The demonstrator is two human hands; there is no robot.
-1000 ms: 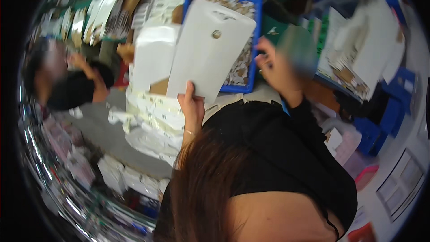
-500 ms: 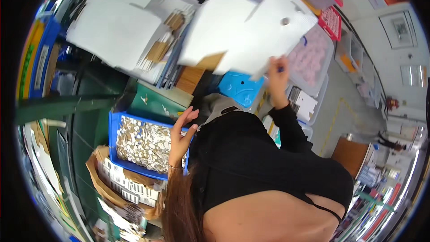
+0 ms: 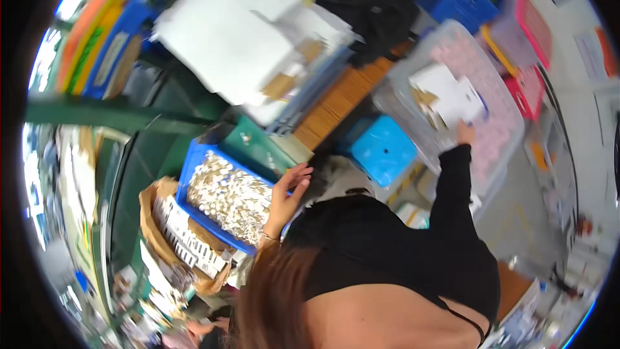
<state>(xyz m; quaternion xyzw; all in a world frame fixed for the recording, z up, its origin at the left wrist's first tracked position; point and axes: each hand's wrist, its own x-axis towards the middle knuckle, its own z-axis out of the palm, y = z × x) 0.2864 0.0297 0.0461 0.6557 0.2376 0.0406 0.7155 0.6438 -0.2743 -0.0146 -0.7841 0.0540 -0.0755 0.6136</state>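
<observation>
My right hand (image 3: 465,133) reaches out to the right, over a large clear plastic bin of pink pieces. Its fingers are closed at the near edge of a white card sheet (image 3: 445,94) with cut corners and a brown patch; the exact grip is blurred. The sheet lies low within the bin's outline, above an inner clear tray or lid (image 3: 408,113). Nothing is in my left hand (image 3: 290,195), whose fingers are loosely bent and thumb apart. It rests beside a blue crate (image 3: 187,178) filled with small whitish pieces.
Stacked white card sheets (image 3: 226,45) lie on the bench at the back left. A brown wooden strip (image 3: 342,103) runs beside them. A bright blue stool-like seat (image 3: 385,145) stands before the bin. Left are a brown paper bag (image 3: 150,210) and a green frame bar (image 3: 116,112).
My right hand has carried the white card sheet right and away, from in front of me down over the bin. The view has turned; my left hand stays beside the blue crate.
</observation>
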